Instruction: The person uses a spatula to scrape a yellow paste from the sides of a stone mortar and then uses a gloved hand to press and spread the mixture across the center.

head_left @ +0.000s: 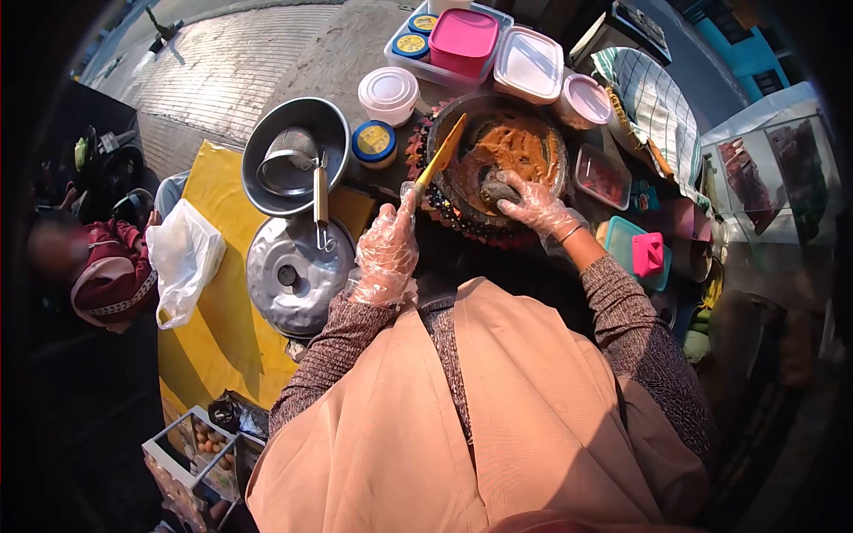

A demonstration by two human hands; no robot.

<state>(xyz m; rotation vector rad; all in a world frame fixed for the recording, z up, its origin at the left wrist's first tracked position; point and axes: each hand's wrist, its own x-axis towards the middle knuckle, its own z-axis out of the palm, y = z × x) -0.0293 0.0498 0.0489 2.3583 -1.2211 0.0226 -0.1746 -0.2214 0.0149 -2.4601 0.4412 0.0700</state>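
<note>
A round stone mortar (557, 147) holds an orange-brown paste (524, 142). My right hand (540, 211), in a clear plastic glove, grips a dark stone pestle (499, 188) that rests in the paste. My left hand (387, 253), gloved the same way, is closed on the yellow handle of a spatula (442, 155). The spatula points up and to the right, its blade coated with orange paste at the mortar's left rim. Patterned cloth (462, 226) shows around the mortar's base.
Left of the mortar are a metal bowl with a strainer (291, 162), a domed metal lid (300, 275) and a white plastic bag (185, 253) on a yellow surface (218, 329). Lidded tubs (529, 60) stand behind; a pink-and-teal container (638, 253) is at right. A person (111, 266) is at far left.
</note>
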